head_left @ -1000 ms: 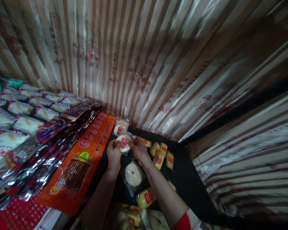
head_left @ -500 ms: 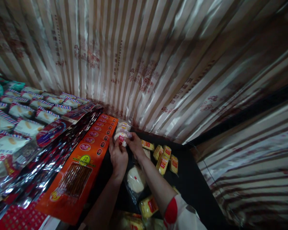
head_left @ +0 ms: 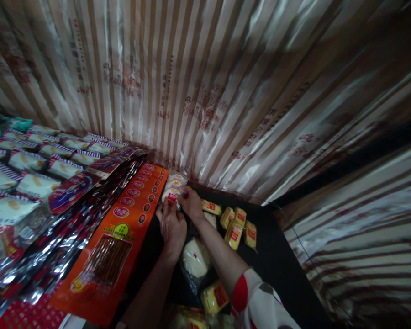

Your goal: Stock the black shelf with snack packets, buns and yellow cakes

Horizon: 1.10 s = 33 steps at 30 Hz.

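A small white packaged snack (head_left: 171, 197) with a red label lies at the front end of a row of similar white packets (head_left: 176, 179). My left hand (head_left: 172, 225) grips its near edge with closed fingers. Fingers of my right hand (head_left: 192, 204) are closed at its right side; the fingertips are partly hidden. Just left of the hands lie overlapping orange snack packs (head_left: 132, 208) with brown strips showing through a window. A round white packaged cake (head_left: 196, 258) is under my right forearm.
Several yellow-wrapped cakes (head_left: 233, 234) lie on the black surface (head_left: 274, 269) to the right. Dark shiny packs (head_left: 85, 205) and rows of white bags (head_left: 37, 183) fill the left. A striped foil-like sheet (head_left: 205, 91) rises behind.
The packet now sits closer against the row behind it, lined up with the others. Both hands have stayed on it, and my left hand has shifted slightly right.
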### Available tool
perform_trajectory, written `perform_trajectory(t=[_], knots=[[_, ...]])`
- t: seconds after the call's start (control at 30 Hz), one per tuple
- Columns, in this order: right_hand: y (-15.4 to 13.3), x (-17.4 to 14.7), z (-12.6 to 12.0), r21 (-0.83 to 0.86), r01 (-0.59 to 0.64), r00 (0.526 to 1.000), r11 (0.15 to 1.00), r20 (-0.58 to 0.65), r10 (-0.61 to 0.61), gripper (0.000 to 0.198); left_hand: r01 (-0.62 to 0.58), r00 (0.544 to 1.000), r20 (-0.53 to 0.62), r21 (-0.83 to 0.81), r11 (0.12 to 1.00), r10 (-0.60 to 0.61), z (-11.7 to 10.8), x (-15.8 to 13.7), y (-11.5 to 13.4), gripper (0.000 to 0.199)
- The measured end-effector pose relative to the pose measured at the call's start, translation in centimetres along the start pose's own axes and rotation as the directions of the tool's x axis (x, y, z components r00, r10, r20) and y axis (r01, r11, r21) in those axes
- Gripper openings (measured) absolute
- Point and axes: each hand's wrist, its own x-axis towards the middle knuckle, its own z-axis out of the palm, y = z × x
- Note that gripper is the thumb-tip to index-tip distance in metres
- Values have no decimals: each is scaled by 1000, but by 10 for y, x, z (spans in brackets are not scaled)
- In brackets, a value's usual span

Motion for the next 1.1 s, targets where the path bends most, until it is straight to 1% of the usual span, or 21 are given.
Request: perform_trajectory(t=[0.1,0.2,0.33,0.4,0.47,0.53,0.6,0.63,0.7,0.73,0.8,0.83,0.9,0.97,1.0,1.1], knots=[[-2,-1,0,-44,-29,1000,999,-3,29,28,9,999,39,-2,1000,-9,-2,1,0,44],[-2,0,2,-72,-39,999,997,-25,38,39,16,999,30,-28,999,-15,-2,1,-2,42],[-2,0,4,-35,-35,998,999,-55,33,53,19,1000,24,-50,999,-18,-3,1,-3,40],[0,-5,1,-8,-37,996,999,-87,36,58,21,1000,18,-40,999,-20,-5,0,-2,39],[4,-13,-7,6,-31,992,1000,-119,31,55,8,1000,10,-22,1000,-8,-8,-2,2,37],[10,-24,-19,7,7,993,1000,-117,-6,42,-7,999,44,1,1000,7,-12,-5,6,35],[17,-39,-35,19,66,997,998,-50,-65,28,-31,990,142,44,999,25,-16,-11,9,33],[21,-49,-44,32,92,996,995,9,-92,23,-58,979,202,84,995,40,-19,-15,10,32],[26,-71,-63,35,127,980,991,147,-131,21,-153,943,323,196,969,84,-24,-24,10,27],[28,-84,-72,4,144,968,990,207,-142,21,-214,922,372,255,943,108,-27,-30,9,25],[29,-109,-86,-132,195,947,972,283,-152,23,-328,881,447,347,879,152,-34,-41,7,24],[29,-122,-91,-203,220,937,954,317,-149,24,-369,864,474,374,851,167,-37,-46,6,24],[28,-142,-96,-270,259,913,927,382,-144,27,-416,842,508,402,816,180,-44,-56,3,23],[27,-156,-96,-270,277,897,922,417,-147,31,-422,832,530,410,808,166,-49,-64,1,22],[26,-160,-95,-263,279,894,923,422,-150,33,-409,833,532,413,814,149,-51,-66,1,22],[24,-165,-90,-230,290,882,929,442,-166,44,-315,858,507,392,865,83,-55,-68,-2,22]])
